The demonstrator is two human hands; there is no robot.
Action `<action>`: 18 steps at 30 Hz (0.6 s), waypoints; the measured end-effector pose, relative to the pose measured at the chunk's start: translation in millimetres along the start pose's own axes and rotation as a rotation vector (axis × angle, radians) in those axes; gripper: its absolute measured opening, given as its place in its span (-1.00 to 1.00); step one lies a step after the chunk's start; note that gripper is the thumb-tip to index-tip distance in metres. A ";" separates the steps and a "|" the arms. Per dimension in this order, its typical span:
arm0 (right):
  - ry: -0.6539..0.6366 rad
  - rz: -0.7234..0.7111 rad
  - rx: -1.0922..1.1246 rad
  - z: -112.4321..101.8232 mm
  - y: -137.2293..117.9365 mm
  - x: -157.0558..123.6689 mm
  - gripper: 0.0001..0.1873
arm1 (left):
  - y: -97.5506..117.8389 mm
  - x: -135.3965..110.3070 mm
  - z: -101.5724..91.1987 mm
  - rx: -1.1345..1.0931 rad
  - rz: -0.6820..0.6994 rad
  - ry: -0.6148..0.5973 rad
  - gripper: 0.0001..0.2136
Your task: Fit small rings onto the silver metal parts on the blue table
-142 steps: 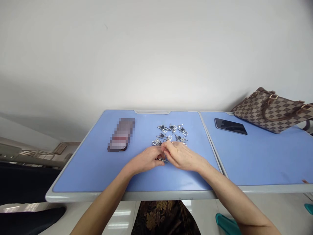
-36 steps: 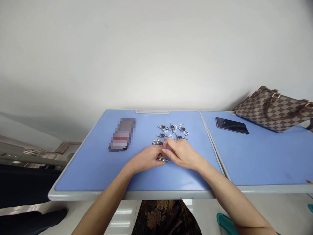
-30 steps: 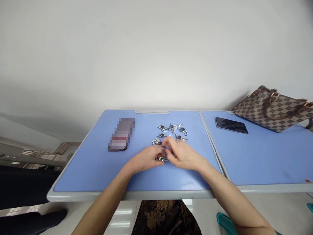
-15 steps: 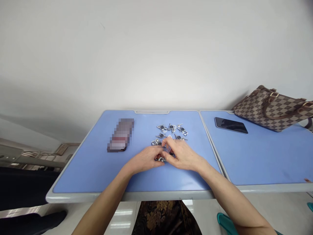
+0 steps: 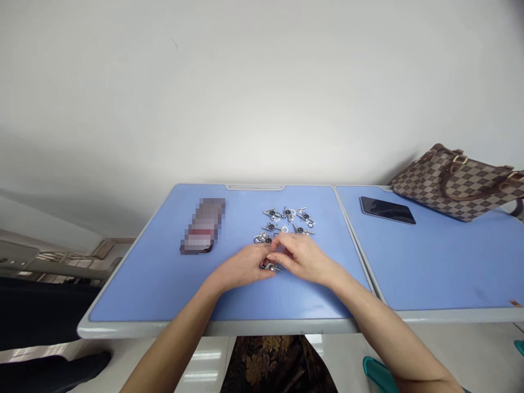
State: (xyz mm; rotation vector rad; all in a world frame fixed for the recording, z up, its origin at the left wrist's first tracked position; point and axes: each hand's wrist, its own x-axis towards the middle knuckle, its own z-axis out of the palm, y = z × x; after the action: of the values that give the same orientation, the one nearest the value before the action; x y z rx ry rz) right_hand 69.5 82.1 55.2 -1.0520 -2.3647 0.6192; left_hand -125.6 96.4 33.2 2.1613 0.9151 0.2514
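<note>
My left hand (image 5: 248, 265) lies low over the blue table (image 5: 164, 284), its fingers curled at a small shiny metal part (image 5: 272, 267) that shows beside the thumb. My right hand (image 5: 305, 259) meets it from the right, thumb and forefinger bent together over something small and clear, perhaps plastic; the fingers hide most of it. Just beyond the fingertips lie several small metal fittings with black round centres, among them one fitting (image 5: 288, 212) at the back and another fitting (image 5: 301, 230) by my right knuckles. Loose rings and thin metal pieces lie among them.
A pixelated phone-shaped object (image 5: 203, 226) lies to the left. On the adjoining table at right are a black phone (image 5: 388, 210) and a checkered handbag (image 5: 450, 183). The wall (image 5: 262, 109) stands behind both tables. Dark-clothed legs (image 5: 45, 316) show at far left.
My right thumb and fingers have shifted slightly and drawn closer to my left fingertips. The metal part by my left thumb has turned a little. The laid-out fittings stay put.
</note>
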 end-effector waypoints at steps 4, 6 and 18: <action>-0.032 0.004 0.009 -3.4 -1.5 -0.1 -0.87 | -2.0 1.0 0.6 0.028 0.007 -0.006 -0.93; -0.056 0.002 0.016 -5.7 -2.7 -0.3 -0.83 | -3.5 1.1 1.5 0.026 0.011 0.000 -0.93; -0.074 0.043 0.015 -6.6 -4.7 -1.4 -0.80 | 1.5 0.2 -1.2 0.027 0.005 -0.011 -0.94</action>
State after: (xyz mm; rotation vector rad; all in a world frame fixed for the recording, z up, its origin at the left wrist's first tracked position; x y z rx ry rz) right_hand 71.7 79.5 62.7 -1.0932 -2.4029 0.7014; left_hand -125.2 96.6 35.1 2.1877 0.9117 0.2312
